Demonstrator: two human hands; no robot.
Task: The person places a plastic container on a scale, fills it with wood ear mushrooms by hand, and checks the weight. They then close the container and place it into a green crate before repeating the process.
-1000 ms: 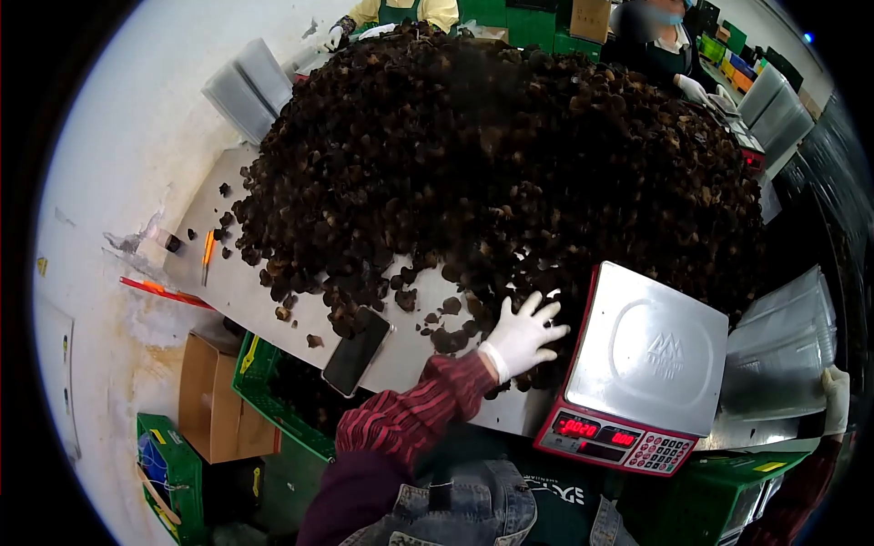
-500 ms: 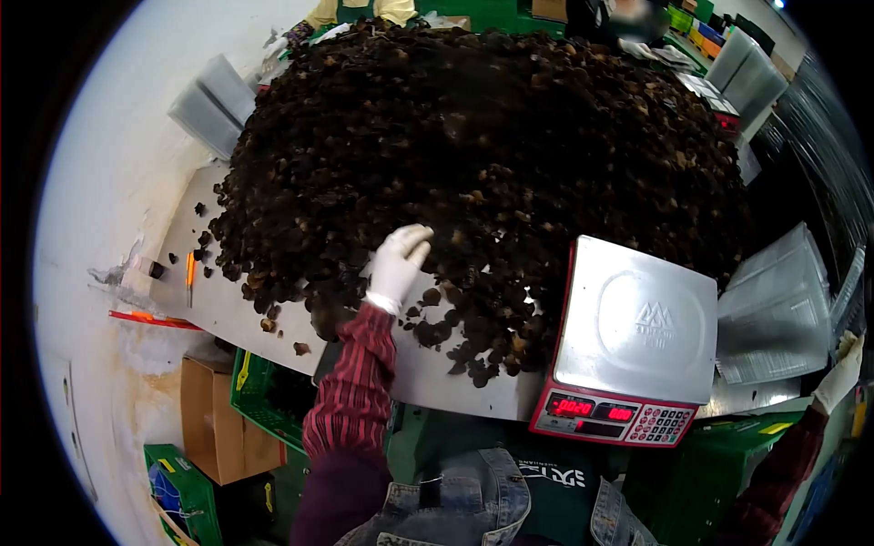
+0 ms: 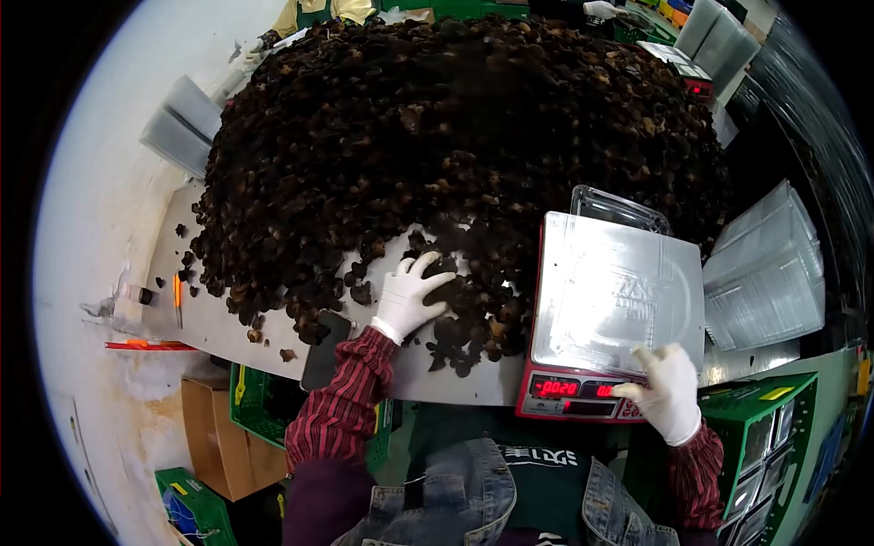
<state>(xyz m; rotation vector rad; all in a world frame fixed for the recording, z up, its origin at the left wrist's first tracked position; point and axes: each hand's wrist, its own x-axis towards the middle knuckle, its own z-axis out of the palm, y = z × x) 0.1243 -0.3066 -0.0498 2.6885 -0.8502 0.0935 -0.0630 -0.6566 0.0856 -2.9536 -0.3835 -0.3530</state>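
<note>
My left hand (image 3: 410, 298), in a white glove, rests with fingers spread on loose dark, mushroom-like pieces (image 3: 469, 328) at the near edge of a large dark pile (image 3: 437, 136). My right hand (image 3: 672, 393), also gloved, is at the front right of a red scale (image 3: 521, 400), thumb and forefinger apart near its display and plate edge. On the metal plate lies a clear plastic container (image 3: 619, 211), its rim jutting past the back; its outline over the plate is faint. The red display reads -0.020.
Stacked clear containers (image 3: 767, 273) stand right of the scale. A dark flat object (image 3: 326, 353) lies left of my left hand, an orange-handled tool (image 3: 177, 296) farther left. Green crates (image 3: 774, 400) and a cardboard box (image 3: 218, 446) are below. Other people's sleeves (image 3: 350, 9) and glove (image 3: 601, 10) show behind the pile.
My right hand has come in from the lower right to the scale's front. A clear container now lies on the scale. My left hand's fingers have spread, and it sits slightly lower in view.
</note>
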